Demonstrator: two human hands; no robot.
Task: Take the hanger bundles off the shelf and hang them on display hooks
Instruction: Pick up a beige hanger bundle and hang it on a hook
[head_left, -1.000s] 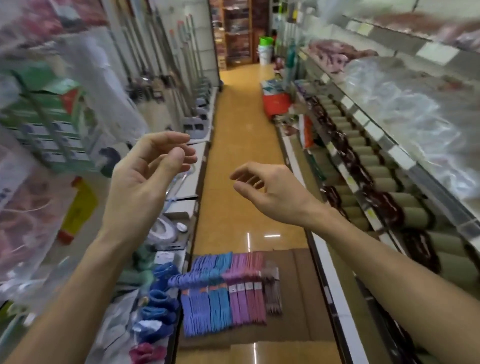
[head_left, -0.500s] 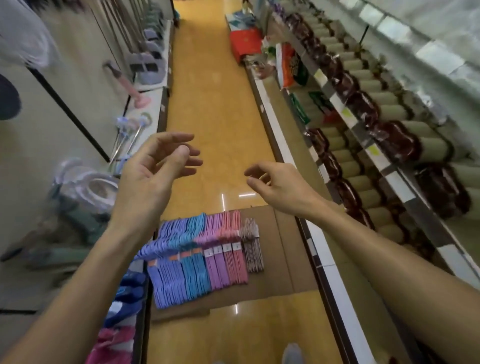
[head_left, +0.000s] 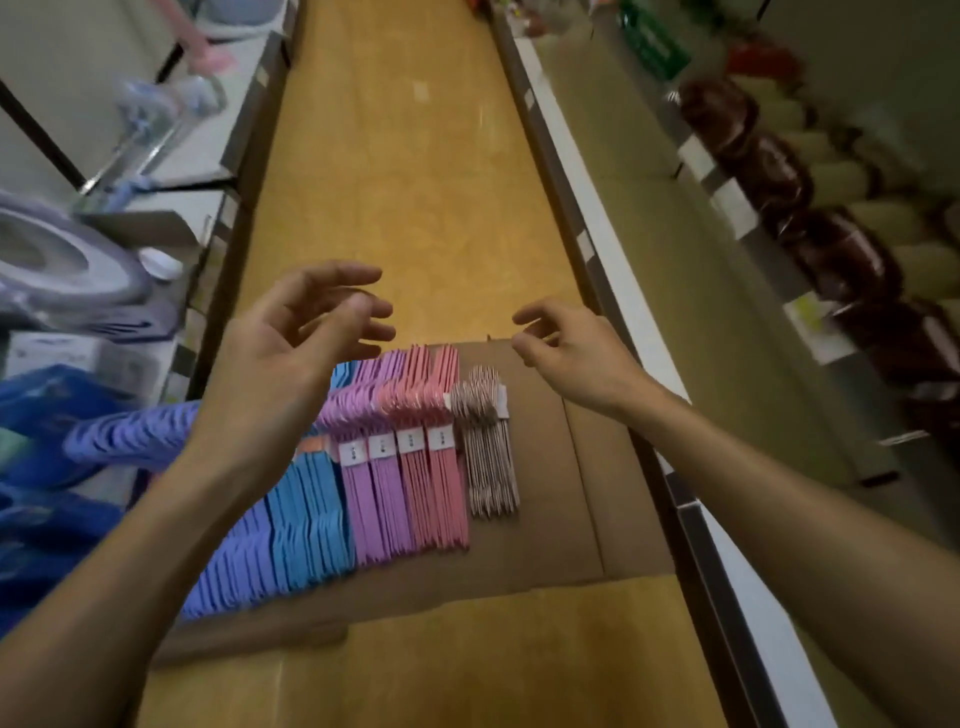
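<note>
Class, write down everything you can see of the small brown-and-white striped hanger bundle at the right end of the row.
The striped hanger bundle is the smallest and narrowest in the row, its thin hangers patterned brown and white. A white paper label wraps it near the far end, where the curved hooks bunch together. It lies flat on the brown cardboard sheet on the floor, beside the pink bundle. No hand touches it; the right hand hovers above.

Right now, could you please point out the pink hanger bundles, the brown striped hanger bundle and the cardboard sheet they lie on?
pink hanger bundles (head_left: 441, 488): head view, on the long straight bars.
brown striped hanger bundle (head_left: 491, 467): head view, mid-length of the stack.
cardboard sheet (head_left: 582, 499): head view, bare part right of the bundles.
</note>
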